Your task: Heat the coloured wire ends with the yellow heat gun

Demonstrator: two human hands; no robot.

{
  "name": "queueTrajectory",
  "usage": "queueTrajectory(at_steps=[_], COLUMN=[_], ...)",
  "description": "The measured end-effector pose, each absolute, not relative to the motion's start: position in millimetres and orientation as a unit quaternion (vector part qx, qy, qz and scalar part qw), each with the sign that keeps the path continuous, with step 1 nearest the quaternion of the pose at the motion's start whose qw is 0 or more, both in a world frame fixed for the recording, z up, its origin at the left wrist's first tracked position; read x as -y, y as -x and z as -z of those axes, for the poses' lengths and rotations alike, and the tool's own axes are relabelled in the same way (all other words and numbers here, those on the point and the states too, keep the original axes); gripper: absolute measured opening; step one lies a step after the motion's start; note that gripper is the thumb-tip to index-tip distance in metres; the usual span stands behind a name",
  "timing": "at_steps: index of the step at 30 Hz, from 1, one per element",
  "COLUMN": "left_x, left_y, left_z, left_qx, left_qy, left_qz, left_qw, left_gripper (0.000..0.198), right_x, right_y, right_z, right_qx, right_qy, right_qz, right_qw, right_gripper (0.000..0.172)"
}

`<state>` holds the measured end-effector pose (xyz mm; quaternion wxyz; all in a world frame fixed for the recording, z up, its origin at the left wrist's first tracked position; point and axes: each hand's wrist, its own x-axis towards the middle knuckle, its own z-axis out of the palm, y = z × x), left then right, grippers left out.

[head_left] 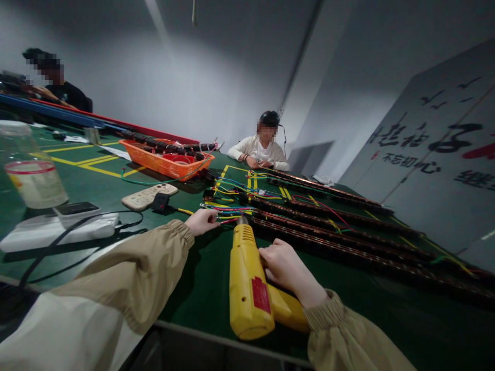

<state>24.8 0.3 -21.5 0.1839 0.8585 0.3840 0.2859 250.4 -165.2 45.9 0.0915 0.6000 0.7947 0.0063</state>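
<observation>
My right hand (284, 265) is wrapped round the handle of a yellow heat gun (247, 278) with a red label on its side. The gun's metal nozzle (243, 220) points away from me, at the coloured wires (228, 210) by the end of a long dark strip (309, 239). With closed fingers, my left hand (202, 221) pinches the ends of some of these wires, just left of the nozzle. A small black block (209, 195) sits among wires beyond it.
An orange basket (162, 164) of dark coils stands behind my left hand. Leftward are a beige remote (149, 197), a black plug (161, 202), a white power strip (58, 229) with a cable and a clear jar (33, 170). A person (266, 144) sits opposite; another (62, 82) is far left.
</observation>
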Motion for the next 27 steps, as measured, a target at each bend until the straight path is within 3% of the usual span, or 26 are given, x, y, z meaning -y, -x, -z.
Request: queueTrajectory(at_steps=[7,15,27], left_x=[-2.4,1.1,0.9], left_y=[-24.1,-25.3,-25.3], left_z=[22.9,21.3,19.5], left_qx=[-0.391,-0.380,-0.390], left_qy=[-0.853,-0.855,-0.856], left_qz=[-0.285,-0.285,-0.282], left_qw=[0.197,0.209,0.190], left_gripper=[0.029,0.010,0.023], right_x=[162.6,156.6,154.7], right_y=[-225.3,-209.8,-234.8], right_z=[-44.3,-42.8,-42.6], right_qx=[-0.816,-0.840,-0.817], right_qy=[-0.571,-0.538,-0.573], right_qz=[-0.013,-0.017,-0.010], right_qw=[0.086,0.069,0.072], right_gripper=[0.022,0.024,0.021])
